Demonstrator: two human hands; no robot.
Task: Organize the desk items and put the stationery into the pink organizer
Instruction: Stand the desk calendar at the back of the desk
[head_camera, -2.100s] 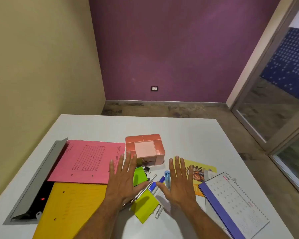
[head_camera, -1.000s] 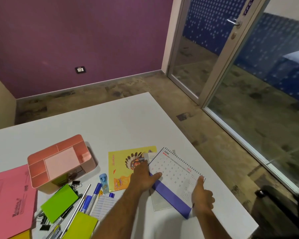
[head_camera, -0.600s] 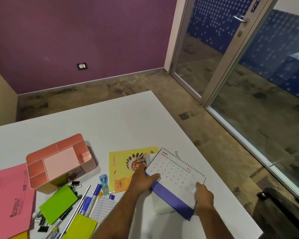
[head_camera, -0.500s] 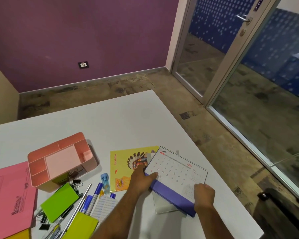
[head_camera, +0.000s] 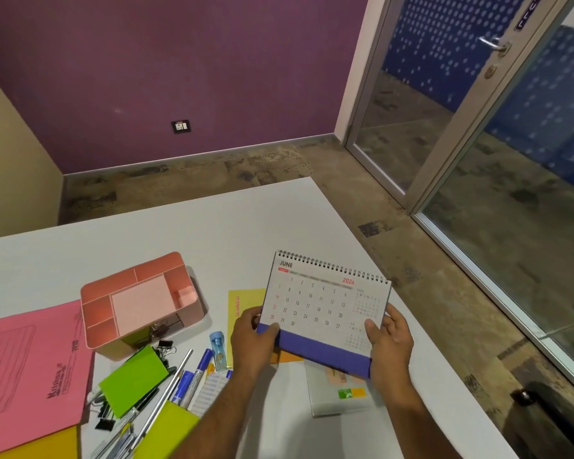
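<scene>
Left hand [head_camera: 254,339] and right hand [head_camera: 390,342] gripping desk calendar [head_camera: 325,309] by its lower corners, lifted above white desk [head_camera: 212,233]; loose pens [head_camera: 193,376] near left; pink organizer [head_camera: 140,303] beyond, left, upright on desk.

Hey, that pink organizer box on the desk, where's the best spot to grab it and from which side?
Probably from above. The pink organizer sits upright with its top open, so fingers can hook over the rim. The far rim and right end face bare desk; a pink folder, green sticky pad and binder clips crowd its left and near sides. Take the grip across the right end wall.
</scene>
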